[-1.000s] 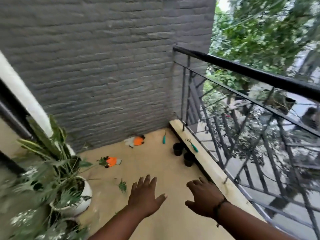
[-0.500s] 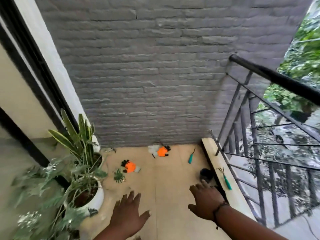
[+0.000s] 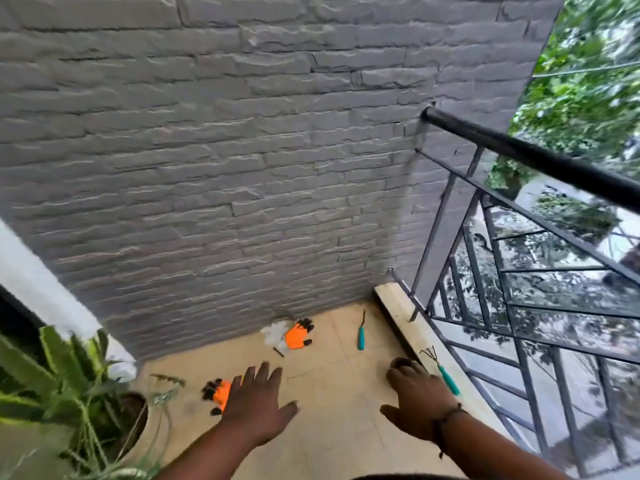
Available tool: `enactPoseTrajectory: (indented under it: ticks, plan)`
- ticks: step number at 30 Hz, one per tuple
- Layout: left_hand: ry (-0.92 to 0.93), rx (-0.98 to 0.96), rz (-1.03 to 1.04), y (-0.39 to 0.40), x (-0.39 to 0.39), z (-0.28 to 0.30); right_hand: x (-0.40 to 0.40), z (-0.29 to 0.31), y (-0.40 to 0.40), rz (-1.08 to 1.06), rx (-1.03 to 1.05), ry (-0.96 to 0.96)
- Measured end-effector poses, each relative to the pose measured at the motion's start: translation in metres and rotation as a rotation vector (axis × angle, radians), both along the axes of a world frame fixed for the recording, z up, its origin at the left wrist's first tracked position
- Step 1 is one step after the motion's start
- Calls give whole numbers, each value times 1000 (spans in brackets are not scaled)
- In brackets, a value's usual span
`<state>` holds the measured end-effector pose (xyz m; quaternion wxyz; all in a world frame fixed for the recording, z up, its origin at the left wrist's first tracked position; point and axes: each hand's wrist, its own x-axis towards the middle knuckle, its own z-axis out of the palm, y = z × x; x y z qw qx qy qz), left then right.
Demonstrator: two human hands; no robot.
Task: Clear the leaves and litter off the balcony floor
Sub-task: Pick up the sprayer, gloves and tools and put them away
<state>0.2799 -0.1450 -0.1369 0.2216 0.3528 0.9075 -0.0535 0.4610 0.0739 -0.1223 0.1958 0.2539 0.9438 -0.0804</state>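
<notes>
On my feed, both hands reach out over the tan tiled balcony floor, each empty with fingers spread: the left hand partly covers an orange-and-black glove, though I cannot tell whether it touches it; the right hand hides most of a dark pot by the pale ledge. A second orange glove lies on a scrap of white litter at the foot of the grey brick wall. A teal-handled tool rests on the tiles; a teal hand rake sits on the ledge under the black railing. A loose leaf sprig lies beside the potted plant at left.
</notes>
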Motion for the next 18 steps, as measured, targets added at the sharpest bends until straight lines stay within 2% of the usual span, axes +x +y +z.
enactPoseTrajectory:
  ticks: [7, 18]
  plan:
    - [-77, -74, -70, 86, -47, -16, -25, -25, 75, -107, -64, -48]
    - [-133, -228, -186, 247, -87, -39, -65, -81, 225, -92, -171, -140]
